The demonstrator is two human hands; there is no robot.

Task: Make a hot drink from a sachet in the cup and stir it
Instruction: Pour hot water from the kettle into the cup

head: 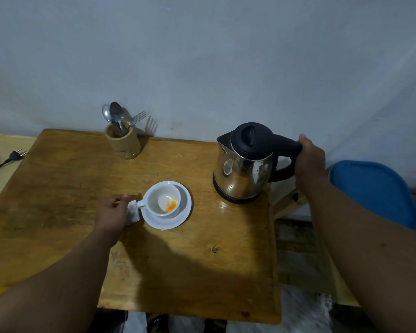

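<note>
— What am I looking at nearest the camera?

— I'm seeing both forearms reaching forward over the wooden table [58, 188]. The left hand [113, 212] is lying low on the tabletop, knuckles up, fingers curled round a crumpled white sachet [133, 212] that is sticking out on its right side, just beside the cup's handle.

— And the cup?

— The white cup [163, 198] is sitting on its saucer [178, 219] near the middle of the table, tipped slightly toward me, with orange powder [171, 207] lying in the bottom.

— The other arm?

— It's stretching further out and higher. The right hand [309, 159] is wrapping round the black handle of the steel kettle [244, 169], thumb on top, gripping closed. The kettle is standing upright near the table's right edge, lid down.

— Anything beyond?

— A wooden holder [124, 143] is standing against the wall with spoons [114, 115] and a fork [136, 117] in it. A plug [16, 155] is lying off to the far left.
</note>
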